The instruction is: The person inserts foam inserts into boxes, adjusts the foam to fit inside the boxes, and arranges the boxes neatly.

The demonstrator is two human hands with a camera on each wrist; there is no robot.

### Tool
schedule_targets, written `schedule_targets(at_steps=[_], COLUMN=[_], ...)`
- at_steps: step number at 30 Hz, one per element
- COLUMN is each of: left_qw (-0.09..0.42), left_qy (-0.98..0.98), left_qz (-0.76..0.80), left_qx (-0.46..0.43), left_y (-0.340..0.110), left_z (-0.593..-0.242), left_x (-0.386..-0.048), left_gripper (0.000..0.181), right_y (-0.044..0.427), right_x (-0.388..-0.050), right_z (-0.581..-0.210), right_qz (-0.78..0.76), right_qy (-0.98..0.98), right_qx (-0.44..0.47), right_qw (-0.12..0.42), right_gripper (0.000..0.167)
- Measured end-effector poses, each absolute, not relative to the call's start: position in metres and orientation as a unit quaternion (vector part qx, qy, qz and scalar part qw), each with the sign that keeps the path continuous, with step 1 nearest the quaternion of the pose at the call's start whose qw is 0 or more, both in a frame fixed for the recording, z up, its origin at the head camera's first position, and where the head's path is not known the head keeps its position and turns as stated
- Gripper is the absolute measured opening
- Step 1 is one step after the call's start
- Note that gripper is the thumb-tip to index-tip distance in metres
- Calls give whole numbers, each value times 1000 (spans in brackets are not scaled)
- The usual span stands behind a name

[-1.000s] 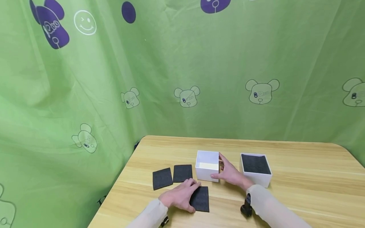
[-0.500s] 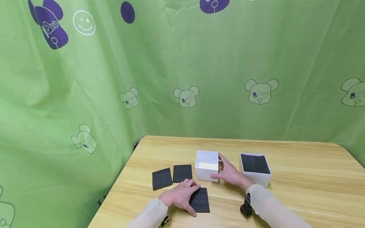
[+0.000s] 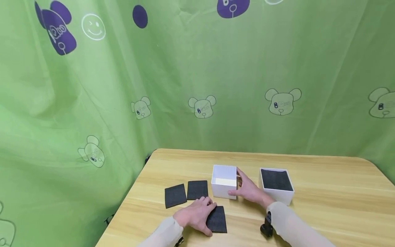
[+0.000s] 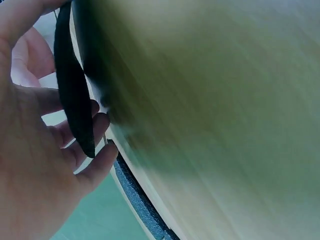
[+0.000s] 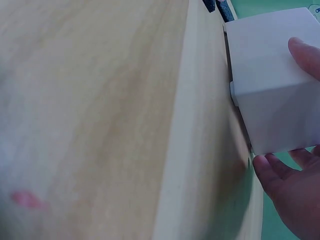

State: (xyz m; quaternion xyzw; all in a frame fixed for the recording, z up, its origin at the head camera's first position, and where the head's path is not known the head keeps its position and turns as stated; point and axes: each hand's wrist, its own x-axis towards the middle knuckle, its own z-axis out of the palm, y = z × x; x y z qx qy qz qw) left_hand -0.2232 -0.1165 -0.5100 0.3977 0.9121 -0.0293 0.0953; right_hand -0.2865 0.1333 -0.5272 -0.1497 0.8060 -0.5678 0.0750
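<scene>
Between thumb and fingers, my left hand [image 3: 197, 215] grips a thin black square pad [image 3: 217, 220] near the front of the table. The left wrist view shows that black pad [image 4: 72, 82] almost edge-on, slightly bowed, with fingertips behind it. My right hand [image 3: 249, 188] holds a white open-topped box [image 3: 224, 191] at its right side, thumb on the front wall. In the right wrist view, the thumb presses one wall of the box [image 5: 280, 55] and the fingers lie along another. Inside, the box shows a pale bottom and no pad.
Two more black pads, a left one [image 3: 175, 196] and a right one [image 3: 197, 190], lie flat left of the box. A second white box [image 3: 282, 196], with black material [image 3: 276, 179] near its top, stands to the right. A green curtain [image 3: 240, 130] hangs behind the wooden table [image 3: 333, 192].
My left thumb and the pad in that hand have shifted slightly toward me. The right hand and its box stay in place. The head view has tilted up a little.
</scene>
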Motion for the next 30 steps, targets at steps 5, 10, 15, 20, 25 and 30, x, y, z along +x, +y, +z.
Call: schedule_targets(at_steps=[5,10,15,20,25,30], left_qw=[81,76,52,37,21,-6], left_qy=[910,901,897,897,897,897], left_qz=[13,66,89,107,129,153], left_qx=[405,422,430,427,422,414], left_y=[-119,-124,-129,-136,-144,-150], left_z=[-510,-511,-510,-504,-496,-489], left_x=[-223,-226,-231,-235,-236,-239], left_gripper=[97,94,89,82,79,77], right_y=[133,133,134,135,134,133], right_x=[-287,-286,-288,-288,-288,-287], right_z=[-529,-531,-532,-532,-532,-535], right_qz=[-565,-566,-575,-572,-570,-572], right_qy=[808,807,801,803,805,804], right_qx=[-146,-152,-155,-155,-151,-146], right_qw=[73,71,65,61,65,71], right_gripper=[117,115,115,115,115,117])
